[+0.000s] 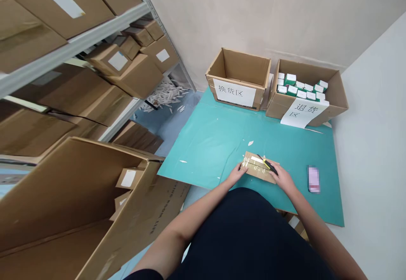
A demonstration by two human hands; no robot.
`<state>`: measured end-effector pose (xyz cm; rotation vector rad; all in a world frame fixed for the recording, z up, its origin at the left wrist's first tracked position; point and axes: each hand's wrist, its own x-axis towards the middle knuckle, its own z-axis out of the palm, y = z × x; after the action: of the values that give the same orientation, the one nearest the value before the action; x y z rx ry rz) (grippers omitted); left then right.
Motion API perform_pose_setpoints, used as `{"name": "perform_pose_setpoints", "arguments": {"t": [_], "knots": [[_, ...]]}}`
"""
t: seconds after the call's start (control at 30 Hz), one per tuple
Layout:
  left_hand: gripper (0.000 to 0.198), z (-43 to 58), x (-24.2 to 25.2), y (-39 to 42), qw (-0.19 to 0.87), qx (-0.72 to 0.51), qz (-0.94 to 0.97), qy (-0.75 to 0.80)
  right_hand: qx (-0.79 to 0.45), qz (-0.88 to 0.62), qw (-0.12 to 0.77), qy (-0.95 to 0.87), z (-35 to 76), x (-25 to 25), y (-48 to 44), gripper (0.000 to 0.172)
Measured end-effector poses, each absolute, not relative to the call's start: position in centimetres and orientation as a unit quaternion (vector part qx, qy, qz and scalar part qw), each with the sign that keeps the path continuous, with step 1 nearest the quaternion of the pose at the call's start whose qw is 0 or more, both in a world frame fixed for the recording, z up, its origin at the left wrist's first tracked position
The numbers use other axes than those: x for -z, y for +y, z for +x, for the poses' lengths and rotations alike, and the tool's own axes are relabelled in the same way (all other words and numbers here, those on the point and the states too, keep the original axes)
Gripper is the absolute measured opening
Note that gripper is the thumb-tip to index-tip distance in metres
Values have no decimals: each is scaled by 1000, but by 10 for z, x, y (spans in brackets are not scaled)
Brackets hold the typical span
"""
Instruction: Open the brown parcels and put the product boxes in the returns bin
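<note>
A small taped cardboard box (258,172) lies on the teal table (203,144) in front of me. My left hand (236,174) grips its left end, with the fingers at the edge. In my right hand (283,177) is a yellow and black box cutter (269,165), its front end pointing left over the top of the box. The right hand is at the box's right end. Clear tape and a white strip show on the box's upper face.
Behind stand an open carton (231,87) with a handwritten sign and another carton (285,101) holding several white-and-green boxes. A pink phone-like item (314,179) lies at right. At left are a large open carton (133,212) and shelves (108,28) of boxes.
</note>
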<state>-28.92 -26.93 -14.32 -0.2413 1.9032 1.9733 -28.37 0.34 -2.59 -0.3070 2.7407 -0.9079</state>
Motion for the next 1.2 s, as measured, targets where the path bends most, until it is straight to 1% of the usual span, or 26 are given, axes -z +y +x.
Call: {"name": "perform_pose_setpoints", "arguments": {"t": [0.13,0.2,0.33,0.43,0.8,1.07,1.2], "knots": [[70,-287,145,-267,202,-698,-95,680,227,-202,186,934,-294,21,-16,55],[69,-286,145,-265,198,-699,-96,680,191,-241,207,929,-297,18,-23,55],[67,-285,141,-262,192,-696,-115,682,119,-266,234,928,-304,10,-35,52],[66,-284,137,-262,196,-694,-131,680,89,-267,240,929,-308,4,-40,52],[63,-285,127,-260,212,-677,-125,693,54,-271,256,926,-318,-4,-43,50],[59,-285,124,-254,203,-698,-120,676,60,-270,257,926,-324,1,-41,50],[59,-285,127,-253,203,-708,-136,662,46,-267,257,927,-322,4,-36,52]]}}
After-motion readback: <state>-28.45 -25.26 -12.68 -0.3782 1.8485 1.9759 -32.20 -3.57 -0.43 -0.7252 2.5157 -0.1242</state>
